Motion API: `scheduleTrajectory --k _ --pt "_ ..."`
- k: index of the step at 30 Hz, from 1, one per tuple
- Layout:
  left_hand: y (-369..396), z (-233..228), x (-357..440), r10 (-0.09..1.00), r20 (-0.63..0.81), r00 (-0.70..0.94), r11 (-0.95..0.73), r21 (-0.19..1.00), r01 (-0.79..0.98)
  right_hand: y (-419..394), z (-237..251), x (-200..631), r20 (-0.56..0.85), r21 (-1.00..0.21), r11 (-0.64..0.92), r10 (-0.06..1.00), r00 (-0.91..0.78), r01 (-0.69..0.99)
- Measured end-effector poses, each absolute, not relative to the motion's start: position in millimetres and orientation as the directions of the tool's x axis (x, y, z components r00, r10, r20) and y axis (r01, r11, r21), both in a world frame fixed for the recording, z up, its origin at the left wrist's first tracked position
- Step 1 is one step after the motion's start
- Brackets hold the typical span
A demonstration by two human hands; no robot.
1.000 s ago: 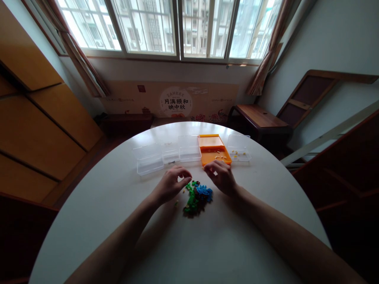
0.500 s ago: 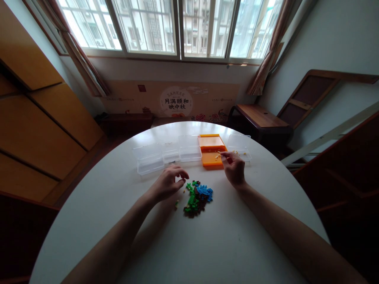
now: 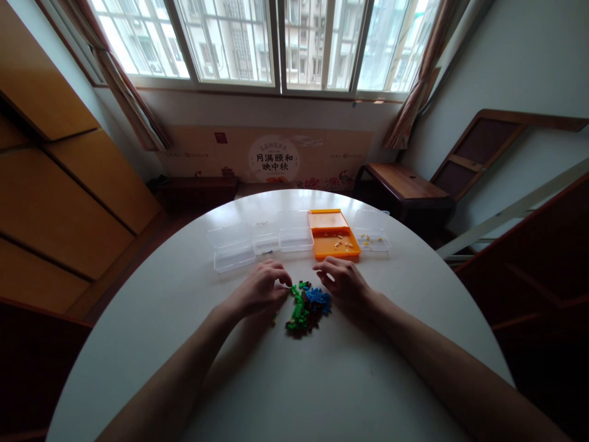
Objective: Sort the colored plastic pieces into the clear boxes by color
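Note:
A small heap of toy bricks lies mid-table, with green bricks [image 3: 298, 309], blue bricks [image 3: 318, 299] and dark brown bricks [image 3: 304, 331]. At the heap's left edge, my left hand [image 3: 262, 286] is closed, its fingertips curled down by the green bricks. What they pinch, if anything, is too small to make out. On the other side my right hand [image 3: 344, 281] hovers beside the blue bricks, fingers apart and nothing visible in them. Just beyond it stands an orange box [image 3: 323, 245], lid up, with several small pale yellow pieces [image 3: 341, 243] inside.
Clear plastic boxes [image 3: 234, 253] with raised lids stand in a row left of the orange one. Another clear box [image 3: 375, 236] to its right holds a few yellow pieces. All rest on a round white table [image 3: 294, 393]. A wooden side table [image 3: 405, 181] is behind.
My right hand has come back from the orange box to the heap, and pale pieces lie in the box. My left hand has lowered slightly and its fingers have closed at the heap's left edge.

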State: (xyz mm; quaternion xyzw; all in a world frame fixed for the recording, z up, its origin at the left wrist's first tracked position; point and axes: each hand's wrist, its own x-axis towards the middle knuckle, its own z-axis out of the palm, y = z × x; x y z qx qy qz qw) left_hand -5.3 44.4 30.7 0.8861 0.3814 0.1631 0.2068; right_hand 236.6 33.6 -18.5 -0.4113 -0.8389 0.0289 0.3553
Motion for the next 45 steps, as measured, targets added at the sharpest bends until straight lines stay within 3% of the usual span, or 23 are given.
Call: scheduleTrajectory --k 11,24,34,39,45 --pt "45 27 -3 0.718 0.144 0.681 -0.659 0.456 0.598 32 -19 236 0.555 -0.372 0.708 0.688 -0.468 0.600" --pt "45 37 -8 0.701 -0.027 0.713 -0.568 0.582 0.581 28 -17 233 0.553 -0.385 0.712 0.687 -0.471 0.586" --pt "46 33 -8 0.683 0.052 0.728 -0.620 0.568 0.541 26 -15 232 0.542 -0.400 0.709 0.694 -0.473 0.581" --pt "42 36 -1 0.676 0.201 0.709 -0.666 0.579 0.471 22 -9 226 0.504 -0.535 0.666 0.746 -0.435 0.521" --pt "33 40 12 0.615 0.409 0.674 -0.777 0.459 0.430 18 1 218 0.391 -0.776 0.561 0.786 -0.479 0.286"
